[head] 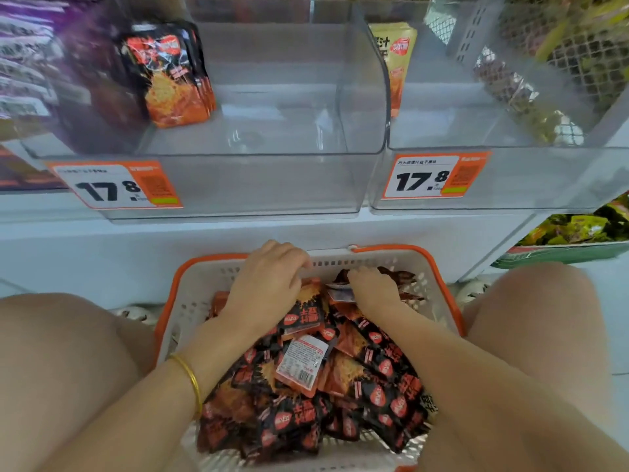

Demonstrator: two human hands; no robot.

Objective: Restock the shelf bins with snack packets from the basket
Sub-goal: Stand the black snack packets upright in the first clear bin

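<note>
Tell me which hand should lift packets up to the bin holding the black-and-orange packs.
Left. The left hand lies on the black-and-orange packets in the basket, on the side below that bin; the right hand sits further right, at darker packets.

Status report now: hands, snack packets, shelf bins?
Left hand, right hand both on packets in basket, grip unclear. Clear bin above holds one small stack. Nothing blocks it.

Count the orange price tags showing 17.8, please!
2. One orange-edged paper price tag is on the left clear plastic bin, the other on the right clear plastic bin. Others may be hidden.
</note>
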